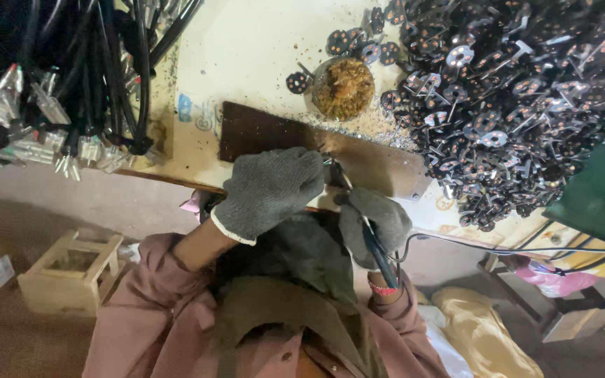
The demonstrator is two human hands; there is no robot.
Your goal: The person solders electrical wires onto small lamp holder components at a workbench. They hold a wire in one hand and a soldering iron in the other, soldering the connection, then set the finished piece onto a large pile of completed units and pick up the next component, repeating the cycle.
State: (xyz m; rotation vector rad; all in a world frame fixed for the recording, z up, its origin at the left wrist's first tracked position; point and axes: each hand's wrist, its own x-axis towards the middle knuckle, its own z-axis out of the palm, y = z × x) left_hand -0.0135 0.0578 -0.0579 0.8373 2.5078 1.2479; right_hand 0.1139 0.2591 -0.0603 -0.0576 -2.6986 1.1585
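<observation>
My left hand, in a grey knit glove, is curled over something small at the front edge of a dark brown board; what it grips is hidden under the fingers. My right hand, also gloved, holds a soldering iron with a dark handle. The iron's metal tip points up to the spot just right of my left fingers. Its cable trails off to the right.
A big heap of small dark round discs with metal pins fills the table's right side. A bowl of brownish wire wool stands behind the board. Bundled black cables with plugs hang at left. A wooden stool sits on the floor.
</observation>
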